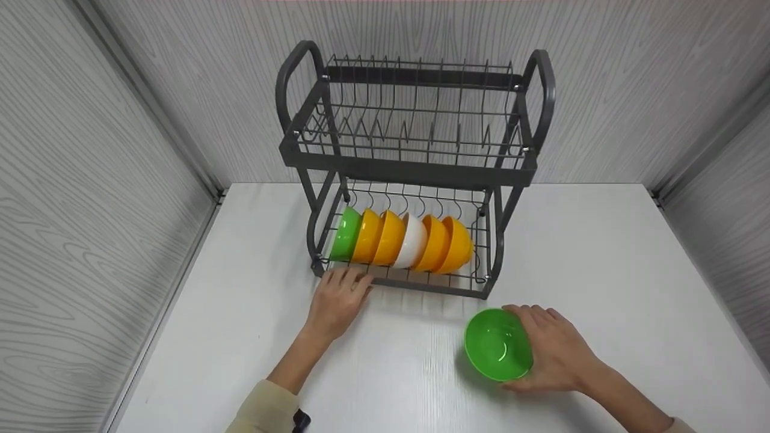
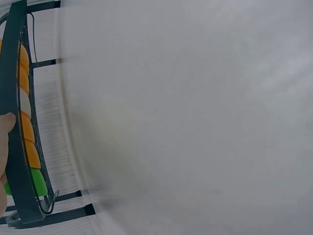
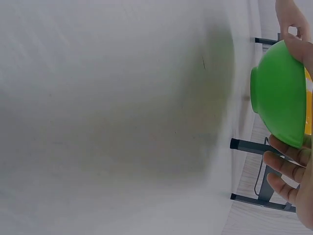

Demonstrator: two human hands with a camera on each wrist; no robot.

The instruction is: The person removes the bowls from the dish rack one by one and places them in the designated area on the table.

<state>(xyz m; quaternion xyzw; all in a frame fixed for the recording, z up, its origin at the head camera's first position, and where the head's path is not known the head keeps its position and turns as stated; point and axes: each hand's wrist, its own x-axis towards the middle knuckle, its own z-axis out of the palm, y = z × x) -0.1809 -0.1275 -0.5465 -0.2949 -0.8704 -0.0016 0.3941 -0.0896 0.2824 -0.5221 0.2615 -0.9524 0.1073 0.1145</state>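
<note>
In the head view my right hand [image 1: 556,349] holds a green bowl [image 1: 497,344] by its rim, thumb on the near side and fingers on the far side. The right wrist view shows that bowl [image 3: 279,93] from the side, raised off the table. My left hand [image 1: 340,300] rests its fingers on the front bar of the dark dish rack [image 1: 415,287], near the rack's left corner. On the lower shelf several bowls stand on edge in a row: a green bowl [image 1: 346,236] at the left end, yellow ones [image 1: 458,245], and a white bowl [image 1: 412,242] among them.
The rack's upper shelf [image 1: 409,162] is a wire tier with curved handles [image 1: 544,96] at both ends. A white table [image 1: 601,258] lies beneath, with grey wood-grain panels [image 1: 84,180] at the left, back and right.
</note>
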